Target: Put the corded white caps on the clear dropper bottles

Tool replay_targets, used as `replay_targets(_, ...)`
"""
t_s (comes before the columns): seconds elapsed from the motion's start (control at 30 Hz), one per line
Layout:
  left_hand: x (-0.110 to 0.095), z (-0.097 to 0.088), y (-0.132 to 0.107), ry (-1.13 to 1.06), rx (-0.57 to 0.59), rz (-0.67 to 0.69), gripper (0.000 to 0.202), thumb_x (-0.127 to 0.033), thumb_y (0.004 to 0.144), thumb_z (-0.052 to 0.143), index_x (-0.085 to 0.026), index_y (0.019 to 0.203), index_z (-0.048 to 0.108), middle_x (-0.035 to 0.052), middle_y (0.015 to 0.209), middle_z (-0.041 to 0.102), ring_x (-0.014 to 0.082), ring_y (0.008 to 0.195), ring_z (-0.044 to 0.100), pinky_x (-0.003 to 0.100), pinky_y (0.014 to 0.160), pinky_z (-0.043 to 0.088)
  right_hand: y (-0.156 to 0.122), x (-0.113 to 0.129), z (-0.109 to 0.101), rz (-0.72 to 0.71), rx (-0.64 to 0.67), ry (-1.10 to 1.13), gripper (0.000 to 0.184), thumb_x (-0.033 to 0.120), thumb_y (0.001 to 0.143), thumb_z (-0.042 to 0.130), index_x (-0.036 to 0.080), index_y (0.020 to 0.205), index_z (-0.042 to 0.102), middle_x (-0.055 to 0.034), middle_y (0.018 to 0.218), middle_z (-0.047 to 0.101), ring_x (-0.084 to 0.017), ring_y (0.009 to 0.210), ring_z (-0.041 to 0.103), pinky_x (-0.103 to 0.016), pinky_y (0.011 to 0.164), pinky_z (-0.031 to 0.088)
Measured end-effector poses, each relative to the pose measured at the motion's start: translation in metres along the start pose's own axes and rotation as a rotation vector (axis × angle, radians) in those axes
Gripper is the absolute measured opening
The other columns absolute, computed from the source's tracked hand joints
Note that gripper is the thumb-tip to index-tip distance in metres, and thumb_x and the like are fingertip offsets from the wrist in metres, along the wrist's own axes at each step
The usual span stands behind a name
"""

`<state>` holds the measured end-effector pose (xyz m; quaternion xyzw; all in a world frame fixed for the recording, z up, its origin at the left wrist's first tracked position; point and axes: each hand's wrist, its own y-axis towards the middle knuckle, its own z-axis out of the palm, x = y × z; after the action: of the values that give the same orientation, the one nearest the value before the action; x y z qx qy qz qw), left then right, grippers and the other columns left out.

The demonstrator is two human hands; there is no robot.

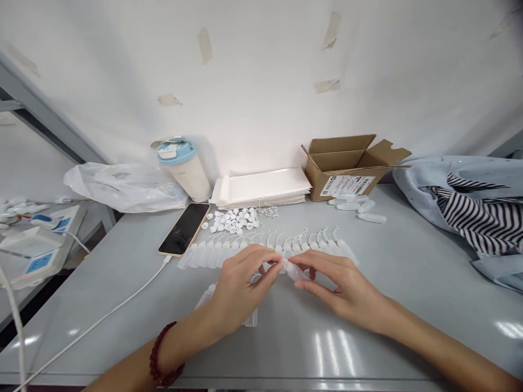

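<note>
My right hand (333, 277) is closed around a small translucent plastic bottle (295, 271), which lies tilted with its neck toward the left. At that neck my left hand (245, 283) pinches a thin white strand; whether it is tube or cord I cannot tell. Just beyond both hands runs a row of similar bottles (214, 253), each with a thin curved strand rising from its top. More bottles (250, 318) lie partly hidden under my left hand and forearm. Behind the row are a heap of small white caps (232, 220) and a tangle of loose thin strands (267, 209).
Left of the row lies a phone (184, 228) with a charging cable (122, 301). At the back stand a tumbler (186, 171), stacked white envelopes (265, 185) and an open cardboard box (351, 169), with several bottles (371, 218) before it. Clothing (482, 207) lies at right.
</note>
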<state>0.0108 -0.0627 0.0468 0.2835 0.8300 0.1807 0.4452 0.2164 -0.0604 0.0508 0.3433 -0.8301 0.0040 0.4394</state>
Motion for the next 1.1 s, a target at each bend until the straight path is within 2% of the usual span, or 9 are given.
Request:
replay_targets(0.27,0.000,0.003,-0.010,0.056,0.013,0.129,0.019,-0.008,0.091,0.048,-0.018,0.100,0.062,0.0055,0.092,0.065,0.0138,0.083,0.062,0.025,0.071,0.054,-0.007,-0.003,0.006,0.050,-0.020,-0.024,0.037,0.022,0.089,0.056,0.020,0.126,0.050,-0.0070,0.099,0.070,-0.018,0.081,0.066,-0.031,0.071,0.055)
replay_targets(0.43,0.003,0.005,-0.015,0.112,-0.016,0.202,0.027,-0.002,0.087,0.052,-0.017,0.109,0.058,0.0063,0.094,0.061,0.0144,0.084,0.059,0.027,0.073,0.052,-0.006,-0.001,0.008,0.038,-0.030,-0.030,0.028,0.021,0.091,0.052,0.021,0.119,0.055,-0.0070,0.098,0.070,-0.019,0.082,0.066,-0.032,0.070,0.055)
replay_targets(0.53,0.004,0.006,-0.017,0.134,-0.008,0.234,0.034,-0.001,0.086,0.052,-0.017,0.115,0.054,0.0069,0.094,0.059,0.0161,0.086,0.057,0.030,0.075,0.052,-0.006,-0.002,0.009,0.062,-0.059,0.009,0.026,0.021,0.092,0.051,0.021,0.117,0.055,-0.0068,0.099,0.069,-0.019,0.086,0.066,-0.033,0.075,0.056)
replay_targets(0.6,0.004,0.007,-0.018,0.144,0.019,0.249,0.036,-0.001,0.087,0.051,-0.017,0.119,0.052,0.0075,0.095,0.059,0.0174,0.089,0.056,0.032,0.077,0.052,-0.007,-0.002,0.009,0.102,-0.079,0.060,0.026,0.021,0.091,0.052,0.021,0.116,0.054,-0.0064,0.098,0.069,-0.019,0.086,0.066,-0.033,0.078,0.056)
replay_targets(0.73,0.003,0.008,-0.018,0.148,0.063,0.271,0.036,-0.001,0.087,0.049,-0.015,0.119,0.051,0.0085,0.097,0.059,0.0185,0.092,0.057,0.033,0.079,0.052,-0.007,0.000,0.009,0.234,-0.062,0.217,0.023,0.026,0.090,0.053,0.022,0.113,0.054,-0.0056,0.095,0.068,-0.019,0.086,0.067,-0.032,0.074,0.057)
replay_targets(0.87,0.000,0.006,-0.017,0.140,0.003,0.252,0.034,0.000,0.086,0.051,-0.016,0.115,0.053,0.0085,0.098,0.059,0.0184,0.093,0.057,0.033,0.078,0.053,-0.004,0.004,0.006,0.334,-0.037,0.357,0.022,0.032,0.090,0.054,0.022,0.111,0.054,-0.0038,0.088,0.067,-0.019,0.082,0.067,-0.033,0.074,0.055)
replay_targets(0.97,-0.001,0.005,-0.016,0.154,-0.015,0.240,0.038,-0.002,0.085,0.052,-0.016,0.120,0.050,0.0111,0.107,0.059,0.0209,0.101,0.057,0.036,0.083,0.053,-0.002,0.007,0.003,0.380,-0.009,0.470,0.022,0.033,0.090,0.055,0.022,0.109,0.054,-0.0012,0.078,0.066,-0.018,0.076,0.066,-0.033,0.073,0.053)
replay_targets(1.1,0.001,0.008,-0.018,0.184,0.037,0.315,0.045,-0.012,0.086,0.058,-0.013,0.129,0.044,0.0148,0.118,0.059,0.0259,0.114,0.053,0.043,0.092,0.051,0.000,0.009,0.001,0.401,0.035,0.708,0.020,0.030,0.090,0.056,0.022,0.108,0.054,-0.0028,0.093,0.067,-0.017,0.087,0.065,-0.033,0.082,0.050)
